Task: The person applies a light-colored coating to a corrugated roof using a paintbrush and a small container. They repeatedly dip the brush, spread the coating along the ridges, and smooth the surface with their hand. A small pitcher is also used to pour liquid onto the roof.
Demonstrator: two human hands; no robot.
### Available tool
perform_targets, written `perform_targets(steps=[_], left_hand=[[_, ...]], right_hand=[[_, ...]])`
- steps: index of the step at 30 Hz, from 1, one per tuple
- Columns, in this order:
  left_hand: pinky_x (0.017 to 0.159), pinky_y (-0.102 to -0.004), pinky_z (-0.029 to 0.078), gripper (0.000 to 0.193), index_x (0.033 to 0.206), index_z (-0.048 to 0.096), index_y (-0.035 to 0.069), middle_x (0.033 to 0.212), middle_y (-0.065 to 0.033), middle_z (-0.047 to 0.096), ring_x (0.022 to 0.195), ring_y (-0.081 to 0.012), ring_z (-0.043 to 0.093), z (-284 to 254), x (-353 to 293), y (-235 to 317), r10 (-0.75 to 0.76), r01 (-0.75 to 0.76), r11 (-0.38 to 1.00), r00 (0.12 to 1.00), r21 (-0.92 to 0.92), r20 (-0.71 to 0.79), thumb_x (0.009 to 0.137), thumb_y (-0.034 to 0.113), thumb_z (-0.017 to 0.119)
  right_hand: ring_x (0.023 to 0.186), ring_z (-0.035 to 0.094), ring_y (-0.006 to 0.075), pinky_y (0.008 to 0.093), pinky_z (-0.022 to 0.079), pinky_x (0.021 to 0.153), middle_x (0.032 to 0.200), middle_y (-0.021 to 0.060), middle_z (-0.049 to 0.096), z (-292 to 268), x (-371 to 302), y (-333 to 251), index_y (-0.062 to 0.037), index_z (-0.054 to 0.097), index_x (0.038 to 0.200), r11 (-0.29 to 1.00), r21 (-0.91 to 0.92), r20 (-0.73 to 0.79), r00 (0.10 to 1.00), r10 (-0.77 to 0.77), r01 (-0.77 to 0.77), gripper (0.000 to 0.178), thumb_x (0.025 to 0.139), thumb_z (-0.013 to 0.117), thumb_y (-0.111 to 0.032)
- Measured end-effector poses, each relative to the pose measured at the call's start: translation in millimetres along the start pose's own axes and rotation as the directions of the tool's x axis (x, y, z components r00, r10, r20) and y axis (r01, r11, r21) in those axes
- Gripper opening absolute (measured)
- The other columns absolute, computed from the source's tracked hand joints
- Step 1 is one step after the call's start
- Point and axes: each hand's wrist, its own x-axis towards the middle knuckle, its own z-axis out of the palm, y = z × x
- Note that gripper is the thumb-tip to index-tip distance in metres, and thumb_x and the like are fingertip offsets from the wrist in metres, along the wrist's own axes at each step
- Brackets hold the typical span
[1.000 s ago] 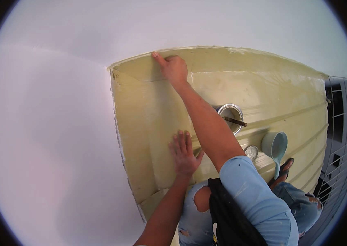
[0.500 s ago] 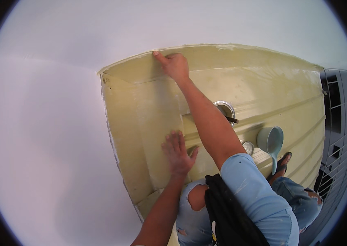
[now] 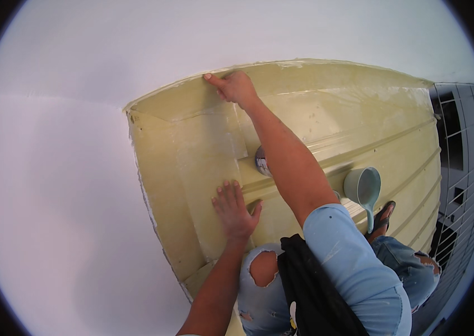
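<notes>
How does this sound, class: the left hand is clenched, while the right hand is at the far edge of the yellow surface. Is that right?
No: the left hand is open and spread, as the head view shows. The right hand is indeed at the far edge of the yellow surface.

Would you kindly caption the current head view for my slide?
Right hand where yellow sheeting meets white wall, left hand spread over the sheeting.

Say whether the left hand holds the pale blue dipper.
No, the left hand lies spread on the yellow sheet, apart from the dipper.
</notes>
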Motion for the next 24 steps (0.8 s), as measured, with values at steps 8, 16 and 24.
perform_targets(steps=[8,16,24], left_hand=[[0.124,-0.0688,0.019,0.099,0.164,0.033,0.004,0.172,-0.0229,0.026,0.157,-0.0466,0.025,-1,2,1,-0.002,0.002,1.0,1.0,-0.018,-0.021,0.093,0.064,0.065],[0.126,-0.0663,0.017,0.099,0.165,0.032,0.004,0.173,-0.0227,0.024,0.159,-0.045,0.022,-3,2,3,-0.028,0.027,0.999,0.999,0.018,0.036,0.093,0.065,0.064],[0.127,-0.0659,0.015,0.1,0.165,0.032,0.004,0.173,-0.0225,0.023,0.159,-0.0445,0.02,-4,2,3,-0.023,0.022,1.0,0.999,0.017,0.035,0.093,0.065,0.064]], right_hand=[[0.046,0.046,0.0119,0.0308,0.036,0.045,0.055,0.0022,0.054,-26,0,9,-0.0077,0.058,0.061,0.991,0.131,0.079,0.996,0.03,-0.04,0.07,0.083,0.08,-0.071],[0.045,0.042,0.0108,0.0305,0.029,0.041,0.056,0.0007,0.053,-59,9,12,-0.0107,0.057,0.061,0.992,-0.011,0.134,0.983,0.127,-0.127,0.069,0.082,0.08,-0.072],[0.044,0.04,0.0076,0.0262,0.027,0.041,0.055,-0.0024,0.05,-76,11,23,-0.0124,0.056,0.063,0.969,0.17,0.217,0.966,0.139,-0.178,0.062,0.085,0.083,-0.064]])
